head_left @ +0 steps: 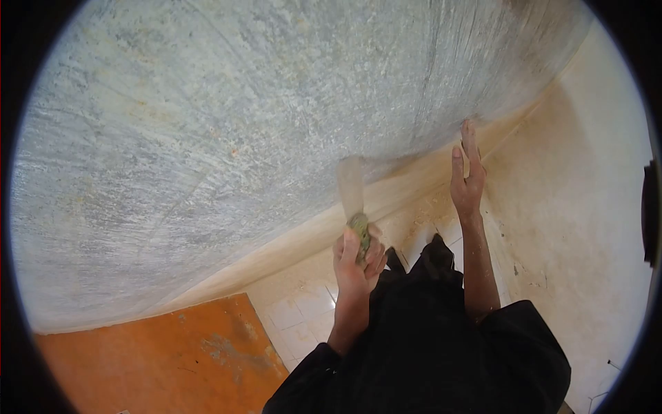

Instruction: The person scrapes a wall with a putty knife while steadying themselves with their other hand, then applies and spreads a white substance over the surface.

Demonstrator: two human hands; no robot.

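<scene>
My left hand (358,261) is closed around the greenish, worn handle of a scraper (351,186). Its flat, pale blade points up and meets the lower part of a grey, patchy wall (227,138); the blade looks slightly blurred. Farther right, my right hand (469,169) is open with its fingers stretched out. Its fingertips are at the wall's lower right, close to the corner, and seem to rest on the surface. Nothing shows in that hand.
An orange panel (172,359) with worn grey patches lies at the lower left. Pale floor tiles (296,310) show beside it, with dusty debris near the wall's foot. A cream side wall (586,207) rises at the right. Thin wires (598,399) stick out at the lower right.
</scene>
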